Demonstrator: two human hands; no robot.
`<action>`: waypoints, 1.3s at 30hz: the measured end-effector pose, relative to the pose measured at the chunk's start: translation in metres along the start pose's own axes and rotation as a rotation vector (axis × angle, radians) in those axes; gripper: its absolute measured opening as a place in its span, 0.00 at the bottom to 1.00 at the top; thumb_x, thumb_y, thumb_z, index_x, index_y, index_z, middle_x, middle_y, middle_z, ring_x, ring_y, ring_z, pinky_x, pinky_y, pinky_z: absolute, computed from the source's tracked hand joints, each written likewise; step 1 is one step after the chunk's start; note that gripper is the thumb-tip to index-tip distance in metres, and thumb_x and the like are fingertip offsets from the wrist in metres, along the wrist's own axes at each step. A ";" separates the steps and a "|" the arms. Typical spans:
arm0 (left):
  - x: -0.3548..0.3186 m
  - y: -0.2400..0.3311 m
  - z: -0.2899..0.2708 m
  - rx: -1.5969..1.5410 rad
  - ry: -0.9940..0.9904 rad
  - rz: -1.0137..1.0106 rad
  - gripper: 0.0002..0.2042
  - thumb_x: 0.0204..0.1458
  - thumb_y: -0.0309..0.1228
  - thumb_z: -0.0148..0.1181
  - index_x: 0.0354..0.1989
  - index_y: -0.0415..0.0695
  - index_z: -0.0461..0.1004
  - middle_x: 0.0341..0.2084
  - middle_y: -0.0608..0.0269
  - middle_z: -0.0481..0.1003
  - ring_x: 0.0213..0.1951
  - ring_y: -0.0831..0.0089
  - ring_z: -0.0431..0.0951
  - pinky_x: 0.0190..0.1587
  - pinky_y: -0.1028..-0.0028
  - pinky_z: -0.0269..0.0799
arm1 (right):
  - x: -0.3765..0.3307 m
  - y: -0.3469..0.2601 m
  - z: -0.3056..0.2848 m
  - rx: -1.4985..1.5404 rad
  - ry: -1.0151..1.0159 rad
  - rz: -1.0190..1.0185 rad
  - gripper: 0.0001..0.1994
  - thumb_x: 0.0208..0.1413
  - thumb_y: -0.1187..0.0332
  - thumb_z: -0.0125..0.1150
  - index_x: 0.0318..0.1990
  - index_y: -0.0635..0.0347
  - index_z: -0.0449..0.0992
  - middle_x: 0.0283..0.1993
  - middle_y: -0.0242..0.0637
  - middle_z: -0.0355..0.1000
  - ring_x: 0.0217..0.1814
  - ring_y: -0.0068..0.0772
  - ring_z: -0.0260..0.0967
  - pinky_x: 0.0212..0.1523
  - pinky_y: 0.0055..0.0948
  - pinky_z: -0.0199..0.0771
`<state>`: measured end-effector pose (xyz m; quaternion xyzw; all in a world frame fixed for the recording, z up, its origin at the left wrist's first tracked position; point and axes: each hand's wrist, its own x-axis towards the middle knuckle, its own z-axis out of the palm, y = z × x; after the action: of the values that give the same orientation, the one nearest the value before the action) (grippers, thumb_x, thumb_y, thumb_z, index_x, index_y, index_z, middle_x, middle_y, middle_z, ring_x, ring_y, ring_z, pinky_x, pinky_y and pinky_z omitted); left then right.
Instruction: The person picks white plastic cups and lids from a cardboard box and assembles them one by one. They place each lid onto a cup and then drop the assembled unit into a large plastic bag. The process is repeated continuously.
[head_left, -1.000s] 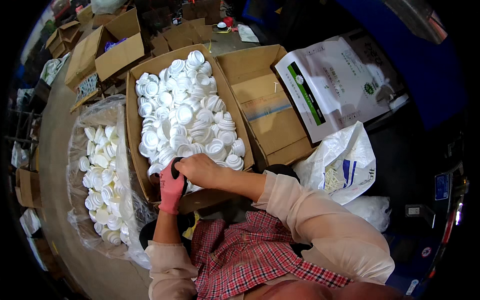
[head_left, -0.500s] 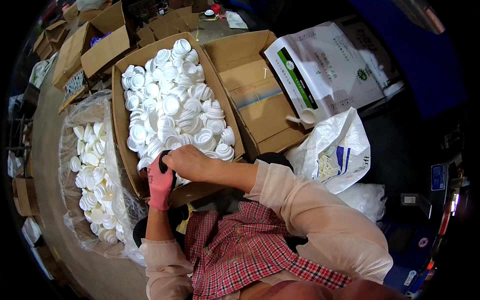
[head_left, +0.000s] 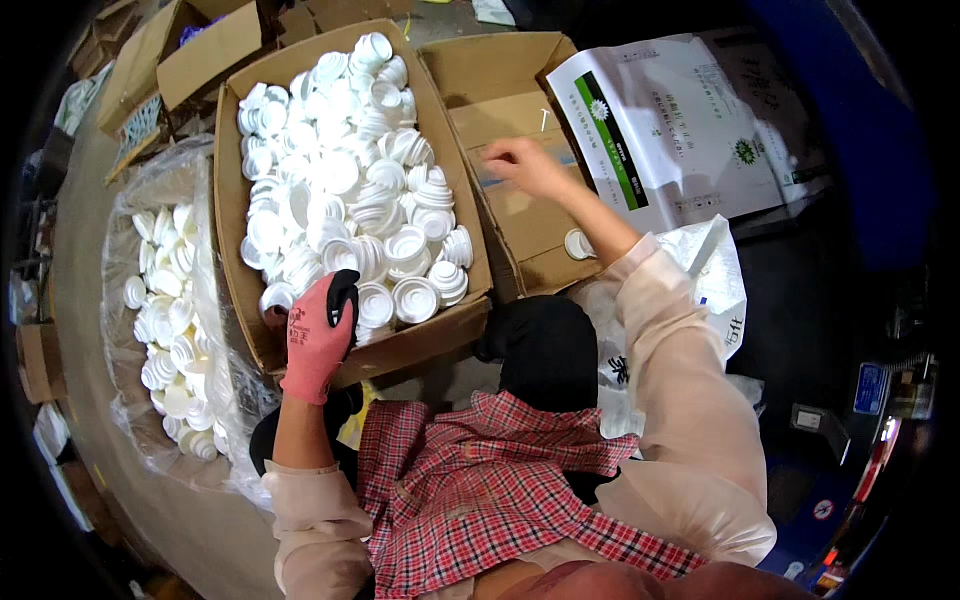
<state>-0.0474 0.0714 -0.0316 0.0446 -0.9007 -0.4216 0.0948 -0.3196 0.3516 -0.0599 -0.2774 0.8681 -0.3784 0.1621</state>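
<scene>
1. Left of the frame's middle, a heap of white plastic caps point(head_left: 345, 185) fills a tall carton point(head_left: 228, 205); glare washes out the top ones, and the lower layers are buried.
2. The pink-gloved left hand point(head_left: 322, 335) sits at that carton's near edge. Its fingers bend away from me, so I can't tell whether they grip anything.
3. The bare right hand point(head_left: 528, 170) is above the shallow carton point(head_left: 500, 70), upper centre. Its fingers are curled; whether something is pinched there, I can't say.
4. Beneath the right forearm lies a single cap point(head_left: 579, 244), close against the arm; just past the hand is a thin white stick point(head_left: 545, 120).
5. The sleeve covers much of the white sack point(head_left: 715, 285), right of centre, hiding its contents.
6. Upper left, an open carton point(head_left: 215, 60) is cut off by the frame's edge.
</scene>
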 end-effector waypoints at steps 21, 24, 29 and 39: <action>0.034 0.020 0.013 0.172 -0.333 0.001 0.20 0.41 0.23 0.60 0.47 0.38 0.71 0.39 0.49 0.72 0.43 0.50 0.72 0.47 0.61 0.69 | -0.116 0.499 0.110 -0.815 -0.065 0.763 0.08 0.46 0.69 0.64 0.24 0.63 0.73 0.31 0.47 0.75 0.33 0.43 0.74 0.29 0.38 0.73; 0.008 0.032 0.008 0.225 -0.278 -0.049 0.19 0.42 0.24 0.61 0.46 0.37 0.71 0.37 0.49 0.72 0.41 0.51 0.72 0.45 0.61 0.69 | -0.045 0.335 0.105 -0.588 0.063 0.864 0.10 0.50 0.69 0.63 0.38 0.64 0.73 0.38 0.48 0.76 0.39 0.47 0.75 0.38 0.41 0.75; 0.009 0.022 0.009 0.225 -0.243 0.061 0.15 0.46 0.28 0.60 0.43 0.37 0.71 0.34 0.52 0.73 0.40 0.54 0.73 0.44 0.62 0.69 | -0.014 0.181 0.032 -0.310 0.503 0.591 0.17 0.49 0.73 0.64 0.46 0.64 0.67 0.43 0.51 0.73 0.45 0.51 0.72 0.45 0.39 0.72; 0.005 0.006 -0.005 0.180 -0.005 0.077 0.21 0.49 0.33 0.60 0.51 0.38 0.67 0.45 0.47 0.70 0.49 0.51 0.70 0.52 0.62 0.67 | -0.014 -0.123 -0.005 0.559 0.474 -0.207 0.21 0.52 0.77 0.64 0.53 0.63 0.67 0.35 0.31 0.69 0.35 0.19 0.68 0.34 0.22 0.74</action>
<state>-0.0514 0.0700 -0.0232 0.0173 -0.9362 -0.3351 0.1045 -0.2666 0.2943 0.0358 -0.2134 0.7122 -0.6686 -0.0131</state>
